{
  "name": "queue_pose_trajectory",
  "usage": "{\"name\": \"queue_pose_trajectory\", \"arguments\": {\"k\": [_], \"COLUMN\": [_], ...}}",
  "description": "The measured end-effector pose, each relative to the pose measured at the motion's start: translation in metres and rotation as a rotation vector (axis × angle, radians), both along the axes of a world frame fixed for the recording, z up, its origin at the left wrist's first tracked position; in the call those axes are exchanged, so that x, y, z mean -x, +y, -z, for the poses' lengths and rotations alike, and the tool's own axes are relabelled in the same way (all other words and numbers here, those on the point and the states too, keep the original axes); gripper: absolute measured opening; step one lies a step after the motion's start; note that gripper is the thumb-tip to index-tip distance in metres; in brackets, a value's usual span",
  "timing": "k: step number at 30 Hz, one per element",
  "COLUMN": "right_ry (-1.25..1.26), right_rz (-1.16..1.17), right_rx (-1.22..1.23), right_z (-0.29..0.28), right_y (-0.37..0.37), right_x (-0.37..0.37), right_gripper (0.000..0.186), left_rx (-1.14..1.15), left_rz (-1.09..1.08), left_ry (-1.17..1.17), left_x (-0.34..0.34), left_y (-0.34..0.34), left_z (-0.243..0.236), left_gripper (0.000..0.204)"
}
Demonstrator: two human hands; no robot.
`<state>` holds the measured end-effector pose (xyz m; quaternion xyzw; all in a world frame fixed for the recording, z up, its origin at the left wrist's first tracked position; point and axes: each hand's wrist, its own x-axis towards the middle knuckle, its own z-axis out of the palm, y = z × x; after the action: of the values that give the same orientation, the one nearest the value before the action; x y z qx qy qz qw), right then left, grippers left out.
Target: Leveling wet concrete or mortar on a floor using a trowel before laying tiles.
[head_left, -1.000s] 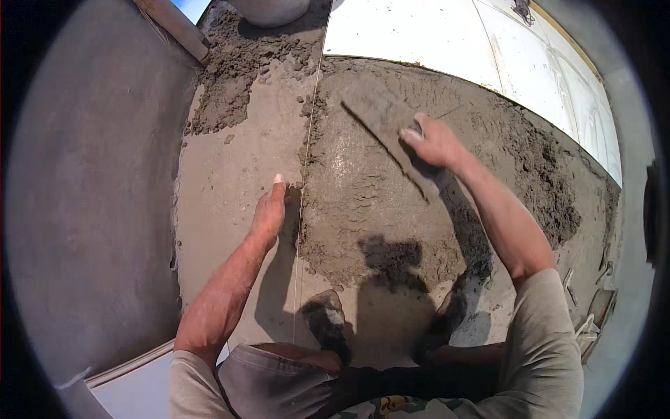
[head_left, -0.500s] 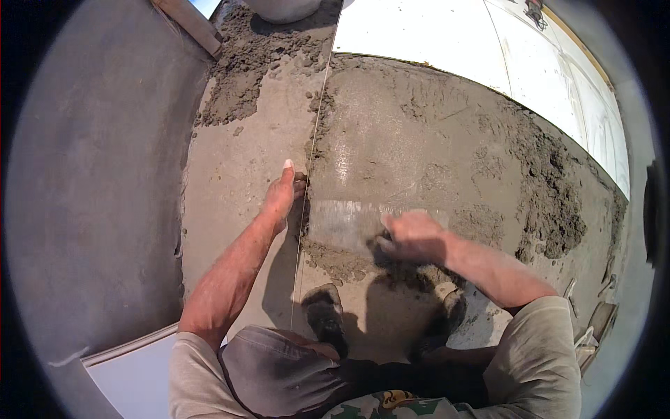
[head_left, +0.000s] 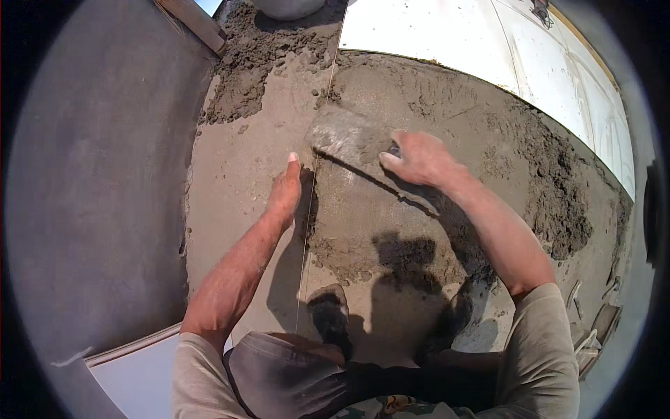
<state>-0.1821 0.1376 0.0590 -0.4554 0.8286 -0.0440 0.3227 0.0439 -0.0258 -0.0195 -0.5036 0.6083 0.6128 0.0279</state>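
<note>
A long metal trowel is in my right hand, lying at a slant over the wet grey mortar, its far end by a thin string. That string runs from my feet to the far end. My left hand is just left of the string with thumb raised and fingers apart, holding nothing, over the strip of bare slab; whether it touches the mortar edge is unclear. Lumpy mortar lies to the right.
A grey wall rises at left, with a wooden board at its top. Beyond the mortar are white tiles. A bucket stands at the far end. A white panel leans at lower left. My shoes are below.
My right hand and trowel swept down toward my feet, then moved back up, the blade now at a slant nearer the string. My left hand shifted slightly upward and right.
</note>
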Motion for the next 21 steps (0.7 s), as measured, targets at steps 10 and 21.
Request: {"name": "queue_pose_trajectory", "arguments": {"k": [10, 21], "right_ry": [-0.138, 0.16], "right_rz": [-0.453, -0.304], "right_rx": [-0.05, -0.012], "right_z": [0.021, 0.028], "right_y": [0.076, -0.011], "right_x": [-0.071, -0.01], "right_gripper": [0.03, 0.039], "left_rx": [0.028, 0.067], "left_rz": [-0.11, -0.147], "left_ry": [0.042, 0.022], "left_x": [-0.02, -0.016], "left_y": [-0.008, -0.013], "left_z": [-0.003, -0.006], "left_gripper": [0.086, 0.078]}}
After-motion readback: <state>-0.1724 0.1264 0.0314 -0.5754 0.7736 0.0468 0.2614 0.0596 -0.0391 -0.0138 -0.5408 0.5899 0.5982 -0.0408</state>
